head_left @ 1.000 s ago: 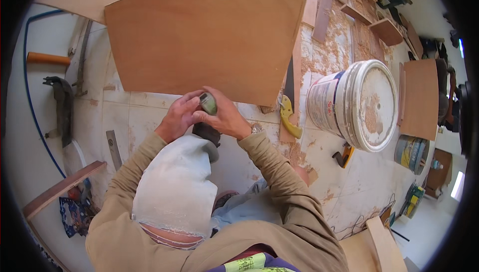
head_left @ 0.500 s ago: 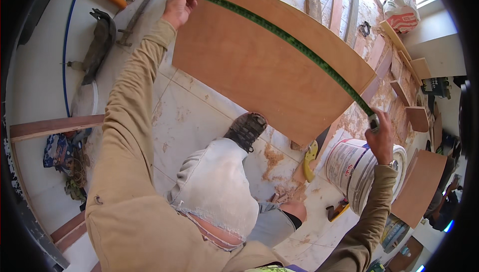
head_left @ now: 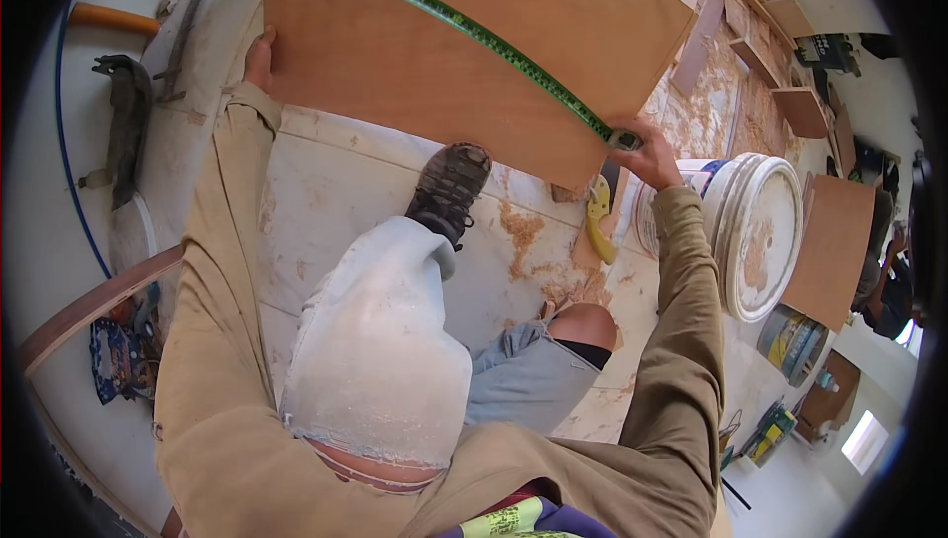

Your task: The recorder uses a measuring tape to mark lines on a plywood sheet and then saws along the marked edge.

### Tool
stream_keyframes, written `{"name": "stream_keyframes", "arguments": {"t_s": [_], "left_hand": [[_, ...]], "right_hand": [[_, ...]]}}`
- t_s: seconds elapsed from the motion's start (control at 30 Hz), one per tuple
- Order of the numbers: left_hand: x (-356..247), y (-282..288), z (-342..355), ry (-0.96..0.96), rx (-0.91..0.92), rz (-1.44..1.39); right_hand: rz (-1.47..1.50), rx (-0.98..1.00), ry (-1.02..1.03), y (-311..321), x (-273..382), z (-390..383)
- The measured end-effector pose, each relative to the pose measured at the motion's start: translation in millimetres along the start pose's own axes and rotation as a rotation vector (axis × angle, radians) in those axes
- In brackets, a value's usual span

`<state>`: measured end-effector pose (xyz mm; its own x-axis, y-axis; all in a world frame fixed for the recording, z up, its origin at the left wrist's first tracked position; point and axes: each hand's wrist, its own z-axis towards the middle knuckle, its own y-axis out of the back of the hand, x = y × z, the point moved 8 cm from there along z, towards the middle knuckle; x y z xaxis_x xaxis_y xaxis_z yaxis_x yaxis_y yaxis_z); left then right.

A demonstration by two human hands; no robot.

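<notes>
A brown plywood panel [head_left: 415,74] lies on the tiled floor in front of me. Across it runs the green blade of a tape measure [head_left: 622,139], whose far end passes out of the picture at the upper left. My right hand [head_left: 650,155] is closed around the tape's case beside the panel's right edge. At the panel's left edge, my left hand [head_left: 260,61] grips the wood with its thumb showing. The rest of its fingers are hidden. My shoe [head_left: 449,188] is at the panel's near edge.
A yellow-handled saw [head_left: 599,217] lies near my right hand, next to a white bucket [head_left: 736,242]. Wood offcuts [head_left: 699,39] and sawdust cover the floor at the right. An orange cylinder [head_left: 114,19] and a blue hose [head_left: 62,133] are at the left.
My left hand has left the tape's end and come down to the panel's left edge. My right hand has moved left and nearer with the tape case. The view has shifted.
</notes>
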<state>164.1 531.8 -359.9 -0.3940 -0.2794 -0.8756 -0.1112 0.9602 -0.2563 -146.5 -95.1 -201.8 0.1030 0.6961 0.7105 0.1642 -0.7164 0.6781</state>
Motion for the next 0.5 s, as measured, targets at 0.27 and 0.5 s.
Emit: {"name": "stream_keyframes", "arguments": {"t_s": [0.27,0.5], "left_hand": [[29.2,25.3,-68.1,-0.031,-0.198,0.053],[72.0,57.1,-143.7,-0.061,-0.294,0.215]], "right_hand": [[0.495,-0.076,-0.296,-15.6,-56.3,-29.3],[0.449,-0.009,-0.404,-39.6,-64.8,-53.0]]}}
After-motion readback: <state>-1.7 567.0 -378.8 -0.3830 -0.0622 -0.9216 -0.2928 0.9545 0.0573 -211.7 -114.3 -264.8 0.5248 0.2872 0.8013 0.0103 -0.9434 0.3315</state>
